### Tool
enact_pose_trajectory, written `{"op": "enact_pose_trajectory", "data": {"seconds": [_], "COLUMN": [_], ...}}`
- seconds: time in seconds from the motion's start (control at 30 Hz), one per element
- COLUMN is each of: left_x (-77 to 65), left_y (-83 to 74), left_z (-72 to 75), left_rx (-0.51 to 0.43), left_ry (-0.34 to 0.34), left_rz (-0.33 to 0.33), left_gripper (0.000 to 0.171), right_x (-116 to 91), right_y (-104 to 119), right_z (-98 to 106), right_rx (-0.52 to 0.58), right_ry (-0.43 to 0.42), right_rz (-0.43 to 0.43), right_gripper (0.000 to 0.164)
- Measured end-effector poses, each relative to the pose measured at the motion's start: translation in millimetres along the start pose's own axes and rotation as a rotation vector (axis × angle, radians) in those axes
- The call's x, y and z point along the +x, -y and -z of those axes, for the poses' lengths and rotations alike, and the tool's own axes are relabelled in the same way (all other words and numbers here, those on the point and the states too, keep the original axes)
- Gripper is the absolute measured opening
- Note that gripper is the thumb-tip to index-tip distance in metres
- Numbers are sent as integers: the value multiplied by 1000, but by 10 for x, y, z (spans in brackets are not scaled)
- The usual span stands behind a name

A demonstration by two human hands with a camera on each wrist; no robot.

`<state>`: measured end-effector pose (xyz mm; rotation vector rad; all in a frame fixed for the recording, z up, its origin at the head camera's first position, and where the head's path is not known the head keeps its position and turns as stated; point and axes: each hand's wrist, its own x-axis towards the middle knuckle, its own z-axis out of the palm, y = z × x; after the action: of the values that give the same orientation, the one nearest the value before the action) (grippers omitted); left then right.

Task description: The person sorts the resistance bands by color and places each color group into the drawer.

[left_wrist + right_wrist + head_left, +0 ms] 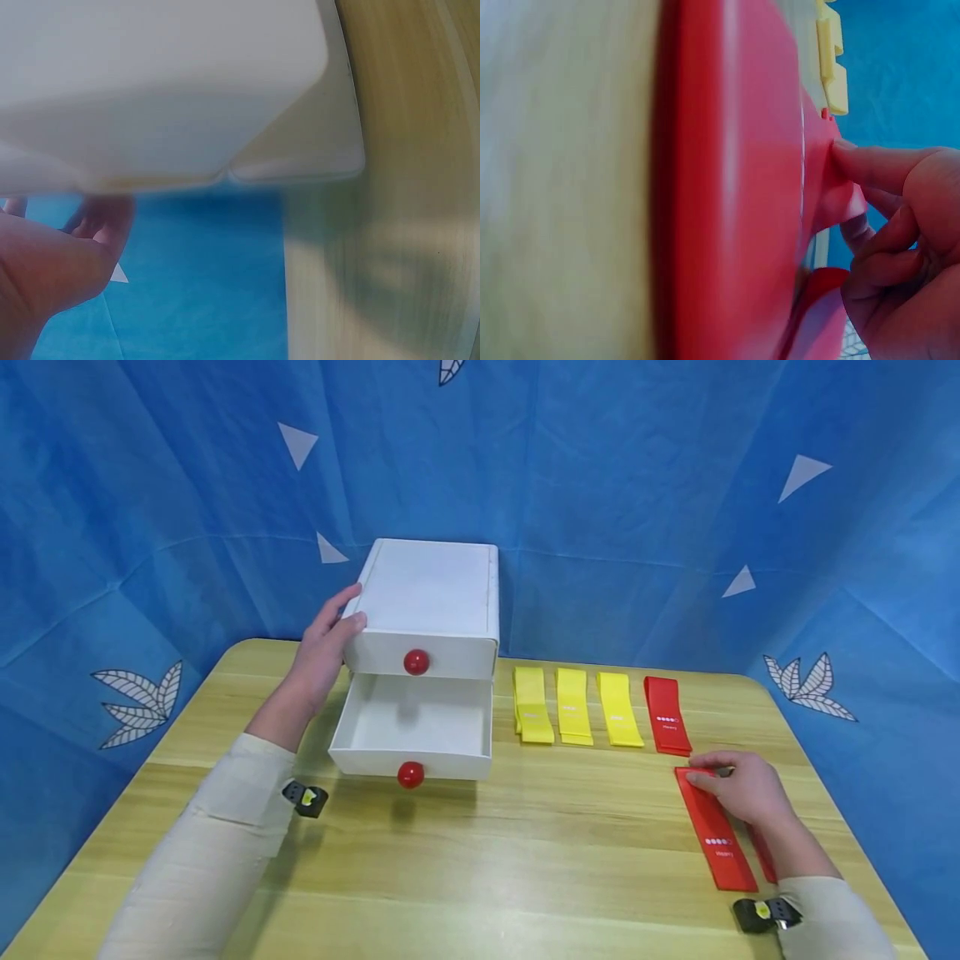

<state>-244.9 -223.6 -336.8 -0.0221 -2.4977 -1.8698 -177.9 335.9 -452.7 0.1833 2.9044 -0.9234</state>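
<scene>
A white two-drawer cabinet stands at the back of the table, its lower drawer pulled out and its upper drawer closed. My left hand rests against the cabinet's left side, with the fingertips at the top edge. On the right, my right hand pinches the far end of a flat red resistance band between thumb and fingers. In the right wrist view, that end of the band is lifted at the fingertips. Another red band lies partly hidden beneath the right hand.
Three folded yellow bands lie in a row right of the cabinet. A folded red band continues that row. Red knobs stick out from the drawers. Blue cloth hangs behind the wooden table.
</scene>
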Motion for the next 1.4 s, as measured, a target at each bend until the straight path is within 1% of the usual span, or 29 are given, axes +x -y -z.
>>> {"op": "enact_pose_trajectory", "data": {"seconds": [0.23,0.4,0.5,0.57,0.87,0.93,1.1,1.17,1.27,1.4], "left_x": [-3,0,-4,-8,-15,-13,-13,-5,-4,-7], "left_y": [-2,-2,8,10,-3,-1,-4,-8,-13,-12], "left_z": [1,0,2,2,-6,-6,-2,-2,-3,-3], "left_rx": [-5,-6,-8,-10,-5,-6,-9,-9,-11,-11], "left_ry": [2,3,3,1,-1,0,4,5,6,4], "left_rz": [13,7,0,-4,-10,-11,-10,-8,-3,-2], "left_gripper": [59,59,59,59,59,59,60,60,60,60], "right_x": [-64,-130,-177,-216,-380,-410,-467,-485,-498,-502], "right_y": [-3,-12,12,35,148,172,228,257,307,390], "right_z": [51,86,120,142,224,229,236,241,251,270], "right_rx": [-21,-51,-65,-67,-45,-39,-11,4,14,50], "right_ry": [13,-23,-30,-32,-72,-97,-186,-217,-256,-288], "right_rz": [33,55,56,57,61,85,193,222,245,243], "right_gripper": [44,41,43,44,38,35,25,24,24,25]}}
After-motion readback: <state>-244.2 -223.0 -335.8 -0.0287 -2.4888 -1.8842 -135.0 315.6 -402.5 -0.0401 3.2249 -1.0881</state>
